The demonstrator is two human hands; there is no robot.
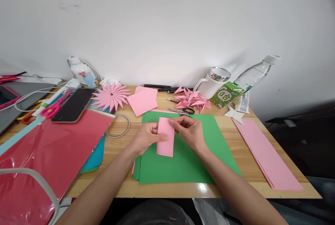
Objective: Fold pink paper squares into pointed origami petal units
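A folded pink paper [165, 147], narrow and upright, is held between both hands above a stack of green paper [193, 169]. My left hand [148, 137] grips its left side, the thumb lying across the front and the fingers behind. At the upper right corner, my right hand [190, 130] pinches the edge between thumb and fingers. Just beyond the green stack lie black-handled scissors [187, 111]. Pink paper squares [143, 101] rest behind my hands, beside a pink folded-paper star wheel [112, 96]. Several pointed pink folded pieces [193, 99] are heaped farther right.
A white mug [210, 83], green carton [226, 94] and tilted water bottle [258, 73] stand at back right. Long pink strips [267, 153] lie on the right. Leftward are a red folder [60, 148], a phone [74, 105], pink scissors [56, 104] and a white bottle [83, 72].
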